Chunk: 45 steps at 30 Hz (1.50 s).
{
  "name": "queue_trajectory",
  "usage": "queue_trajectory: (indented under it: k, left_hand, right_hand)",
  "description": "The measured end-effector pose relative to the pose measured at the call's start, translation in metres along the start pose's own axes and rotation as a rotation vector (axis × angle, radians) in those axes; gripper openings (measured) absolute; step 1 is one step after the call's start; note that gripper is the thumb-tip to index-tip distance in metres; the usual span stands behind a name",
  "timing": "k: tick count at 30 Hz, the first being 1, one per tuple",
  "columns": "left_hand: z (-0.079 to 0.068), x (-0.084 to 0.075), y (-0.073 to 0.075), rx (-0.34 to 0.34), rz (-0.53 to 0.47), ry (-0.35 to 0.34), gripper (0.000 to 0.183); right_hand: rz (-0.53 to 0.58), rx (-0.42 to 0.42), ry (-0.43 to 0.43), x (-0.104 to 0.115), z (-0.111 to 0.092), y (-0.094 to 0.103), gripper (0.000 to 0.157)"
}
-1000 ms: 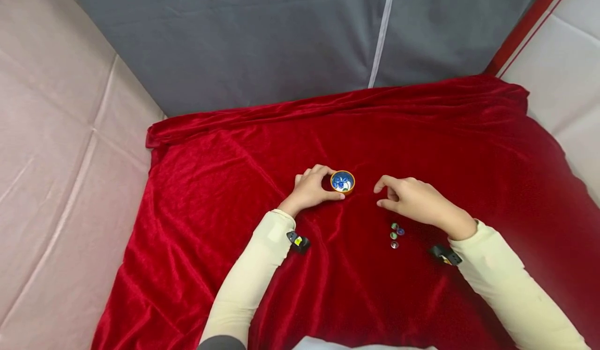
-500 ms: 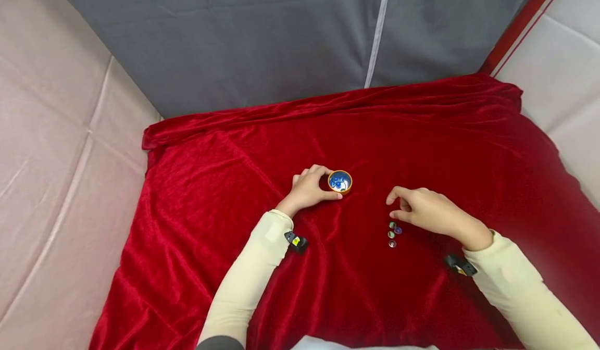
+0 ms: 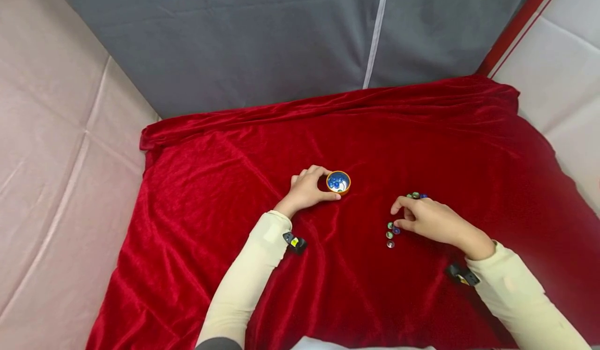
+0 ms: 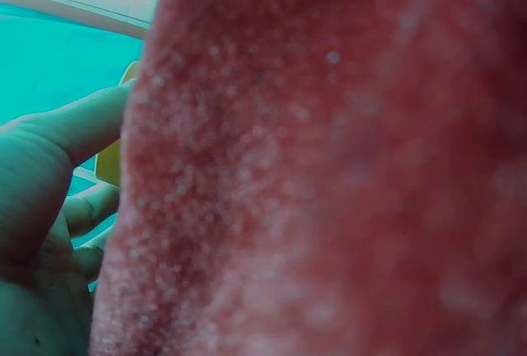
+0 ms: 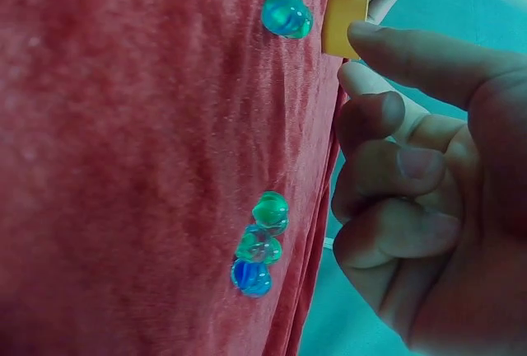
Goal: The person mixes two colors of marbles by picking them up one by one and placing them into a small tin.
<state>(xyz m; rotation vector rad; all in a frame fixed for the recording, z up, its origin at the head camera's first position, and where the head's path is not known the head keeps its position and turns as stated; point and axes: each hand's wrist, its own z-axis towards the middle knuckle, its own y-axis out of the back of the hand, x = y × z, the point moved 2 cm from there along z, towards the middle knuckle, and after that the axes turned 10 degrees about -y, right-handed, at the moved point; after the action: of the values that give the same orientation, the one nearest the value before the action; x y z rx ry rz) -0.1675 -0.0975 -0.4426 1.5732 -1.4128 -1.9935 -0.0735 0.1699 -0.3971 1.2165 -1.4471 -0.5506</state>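
Note:
My left hand (image 3: pixel 307 189) holds a small round yellow cup (image 3: pixel 349 185) by its side, thumb and fingers around the wall. Several blue marbles (image 3: pixel 335 183) lie in the cup. My right hand (image 3: pixel 433 222) hovers over the cloth, thumb and index finger apart with nothing between them, the other fingers bent in. Right by its fingertips lie several green, blue and clear glass marbles (image 3: pixel 390 235). A second cluster of marbles (image 3: pixel 415 196) shows just beyond its knuckles, partly hidden by the hand. In the left wrist view, cloth covers most of the cup's wall (image 4: pixel 107 162).
Red velvet cloth (image 3: pixel 262 152), wrinkled in places, covers the table. A grey curtain (image 3: pixel 234 42) hangs behind it. Pale panels (image 3: pixel 51 131) stand at the left and right sides.
My right hand has moved right and back toward me, away from the cup and over the near marbles. The farther marble cluster has come into view. My left hand keeps holding the cup.

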Motion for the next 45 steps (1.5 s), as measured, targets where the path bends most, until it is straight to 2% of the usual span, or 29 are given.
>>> queue_trajectory:
  k: [15, 28, 45]
  left_hand:
    - [0.001, 0.001, -0.001, -0.004, -0.014, -0.002, 0.063]
    - [0.0, 0.0, 0.0, -0.004, -0.013, 0.0, 0.063]
    - [-0.001, -0.002, 0.001, -0.005, -0.023, 0.001, 0.062]
  right_hand:
    - [0.036, 0.023, -0.03, -0.008, -0.013, -0.009, 0.015]
    - [0.049, 0.023, -0.02, -0.012, -0.011, -0.021, 0.014]
    - [0.06, 0.027, -0.022, -0.013, -0.01, -0.023, 0.013]
